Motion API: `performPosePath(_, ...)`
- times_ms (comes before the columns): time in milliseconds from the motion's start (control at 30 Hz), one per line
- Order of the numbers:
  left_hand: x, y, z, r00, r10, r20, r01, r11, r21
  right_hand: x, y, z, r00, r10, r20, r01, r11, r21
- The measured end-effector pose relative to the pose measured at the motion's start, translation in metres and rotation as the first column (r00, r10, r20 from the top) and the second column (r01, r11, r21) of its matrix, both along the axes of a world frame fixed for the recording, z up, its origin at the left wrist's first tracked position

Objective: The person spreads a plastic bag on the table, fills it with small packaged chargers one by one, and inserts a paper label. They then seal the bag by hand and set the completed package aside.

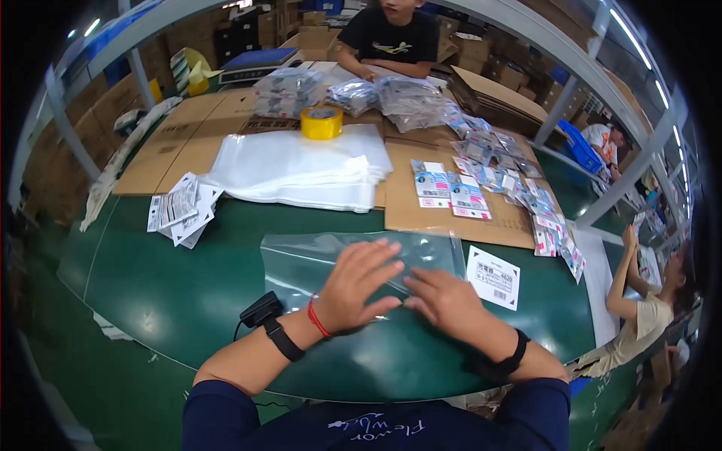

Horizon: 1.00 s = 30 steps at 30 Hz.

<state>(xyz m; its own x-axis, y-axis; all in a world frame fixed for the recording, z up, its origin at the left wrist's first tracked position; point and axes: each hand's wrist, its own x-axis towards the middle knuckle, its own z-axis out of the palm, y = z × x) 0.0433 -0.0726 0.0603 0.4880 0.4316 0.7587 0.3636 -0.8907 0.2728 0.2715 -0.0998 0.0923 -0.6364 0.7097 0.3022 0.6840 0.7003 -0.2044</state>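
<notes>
Bag, clear and thin, lies flat on the green table right in front of the person, w/ some wrinkles and shine on it. From where I stand, both hands look busy w/ it, maybe to get it smooth. To do this bit well, I'd go slow and soft, b/c thin plastic can slip or fold. Best to keep one hand light on one side and rub out w/ the other, btwn the middle and the edge, and not bump the white card just beside the bag's R side. Now the fingers. L hand is over the bag, fingers long and spread apart, thumb out wide, and I see no thing in it. R hand is by the near R part of the bag, fingers a bit bent and only part open, tips pointing at the L thumb. It's a bit blurry, but I see no thing in that one either. Can't tell if the tips of L or R press on the plastic or just hang over it. Past the bag, there's a pile of more bags w/ a yellow tape roll at its far edge.
</notes>
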Motion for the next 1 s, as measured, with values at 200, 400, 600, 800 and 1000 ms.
performPosePath(200, -0.001, 0.003, -0.036, 0.883, 0.126, -0.451, -0.274, 0.920, -0.279, 0.043, -0.039, -0.016, 0.996, -0.010, 0.087, 0.027, 0.982, -0.188)
performPosePath(400, 0.001, -0.022, -0.016, 0.760, 0.296, -0.579, -0.450, 0.882, -0.140, 0.069, -0.045, -0.024, 0.999, 0.013, 0.037, -0.007, 0.989, -0.150)
performPosePath(600, -0.030, -0.031, -0.032, 0.608, 0.513, -0.605, -0.668, 0.743, -0.042, 0.070, -0.067, -0.032, 0.981, 0.004, 0.195, 0.020, 0.993, -0.119)
performPosePath(800, -0.059, -0.030, -0.044, 0.547, 0.571, -0.612, -0.781, 0.612, -0.127, 0.088, -0.083, -0.037, 0.986, -0.101, 0.133, 0.119, 0.984, -0.132)
performPosePath(1000, -0.078, -0.019, -0.045, 0.535, 0.534, -0.654, -0.776, 0.616, -0.132, 0.095, -0.090, -0.046, 0.978, -0.183, 0.099, 0.198, 0.966, -0.168)
